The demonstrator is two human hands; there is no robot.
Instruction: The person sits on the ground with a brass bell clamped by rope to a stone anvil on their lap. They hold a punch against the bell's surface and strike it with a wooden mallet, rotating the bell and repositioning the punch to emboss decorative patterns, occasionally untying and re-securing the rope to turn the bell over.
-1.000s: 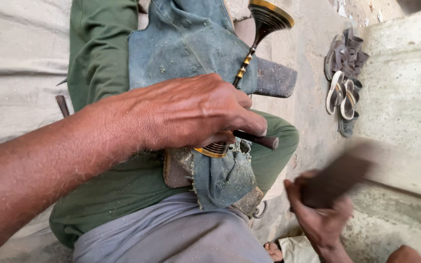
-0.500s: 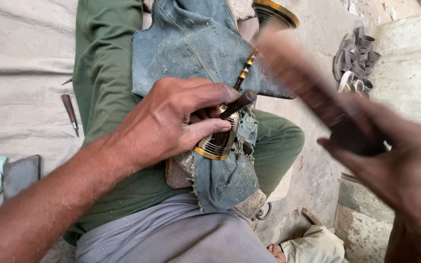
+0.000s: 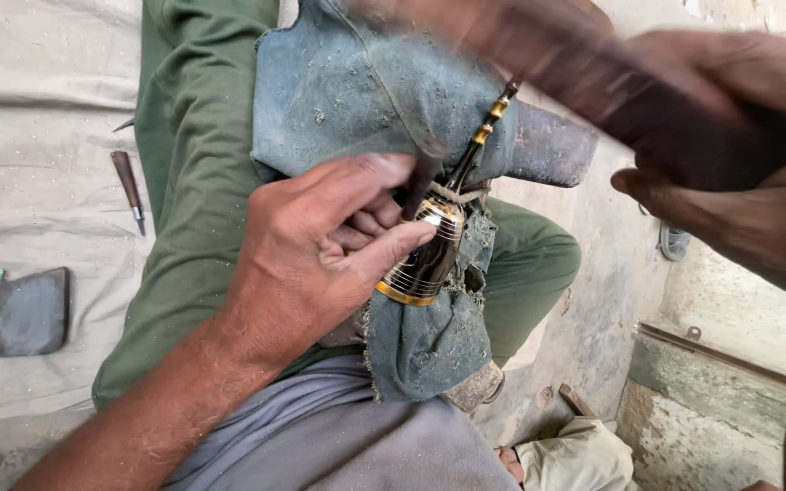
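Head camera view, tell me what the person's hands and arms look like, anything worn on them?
Both are bare: the left hand has no glove, ring or watch, and its forearm shows no sleeve, only fine hair. The right hand is also gloveless, partly blurred; its wrist runs out of view.

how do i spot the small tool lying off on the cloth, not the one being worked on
Start at the green trouser leg and look to its outer side on the pale ground cloth. The hand tool lies there alone: thin, with a brown handle and short metal tip, unlike the flat dark slab lower down.

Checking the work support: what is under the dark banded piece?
A worn blue cloth over the green-trousered leg. The left hand covers the piece's near side; whatever lies beneath the cloth is hidden.
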